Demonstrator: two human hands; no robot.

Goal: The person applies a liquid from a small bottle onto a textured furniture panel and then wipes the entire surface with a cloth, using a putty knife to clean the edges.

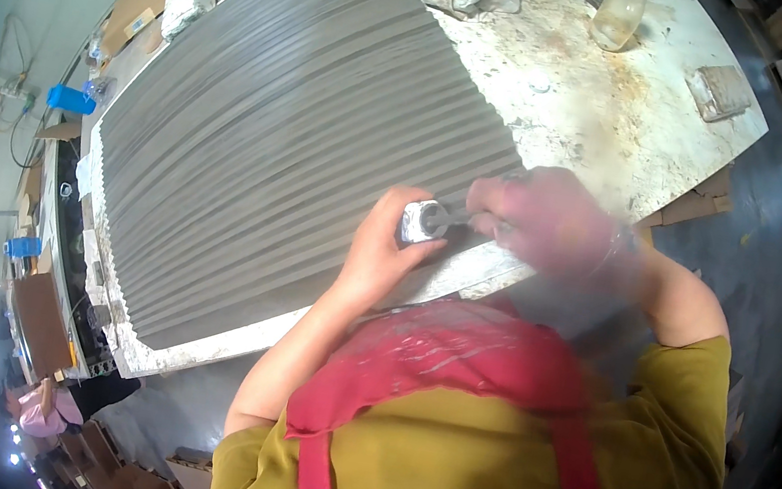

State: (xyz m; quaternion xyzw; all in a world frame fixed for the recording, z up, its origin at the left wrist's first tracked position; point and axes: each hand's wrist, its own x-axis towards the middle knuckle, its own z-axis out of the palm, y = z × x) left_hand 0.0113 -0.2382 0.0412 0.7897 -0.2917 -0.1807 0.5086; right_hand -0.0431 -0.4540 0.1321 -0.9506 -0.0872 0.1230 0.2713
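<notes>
My left hand (385, 244) is grasping a small white bottle (410, 223), just left of my right fingers (489, 199). My right hand (556, 224) is clenching a slim grey tool (459, 218), long axis pointing at the bottle.

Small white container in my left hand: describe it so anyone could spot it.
Find the large grey ridged panel on the stained white table. At the panel's lower right in the view, the bare left hand holds the small white container, with the blurred right hand beside it. Its white side and dark round end stand out from the grey ridges.
</notes>
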